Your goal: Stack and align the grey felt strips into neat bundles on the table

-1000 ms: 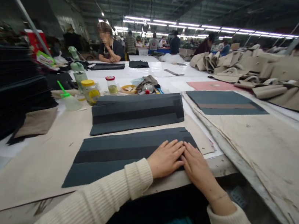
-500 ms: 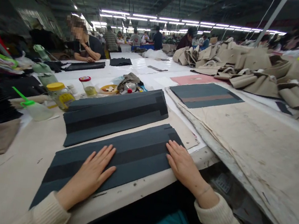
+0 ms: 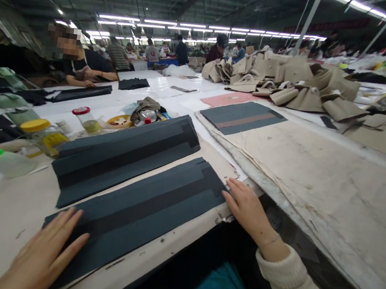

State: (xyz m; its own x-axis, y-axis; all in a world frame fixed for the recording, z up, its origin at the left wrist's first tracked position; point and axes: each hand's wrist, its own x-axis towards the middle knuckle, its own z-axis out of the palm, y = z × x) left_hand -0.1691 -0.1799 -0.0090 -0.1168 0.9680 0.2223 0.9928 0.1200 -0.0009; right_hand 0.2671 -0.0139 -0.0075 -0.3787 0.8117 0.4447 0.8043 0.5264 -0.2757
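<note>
In front of me lies a dark blue-green fabric panel point(image 3: 145, 226) with a black strip running lengthwise and a wider black patch near its right end. My left hand point(image 3: 47, 246) rests on the panel's left end, fingers extended and thumb apart. At the right edge, my right hand point(image 3: 246, 209) lies with its fingertips at the panel's corner, fingers stretched out and close together. Neither hand grips anything. Just beyond is a similar stack of dark panels point(image 3: 131, 148), its layers showing at the left.
A beige padded board point(image 3: 334, 183) on the right bears another dark panel with a brown strip point(image 3: 240, 117). Behind it are heaped beige bag pieces point(image 3: 309, 84). Jars point(image 3: 41, 135) and a green-tipped squeeze bottle point(image 3: 7, 161) stand left. A co-worker point(image 3: 82, 64) is across the table.
My left hand has slid left from the panel's middle to its left end. The right hand has shifted slightly to the panel's right edge. The view has turned right.
</note>
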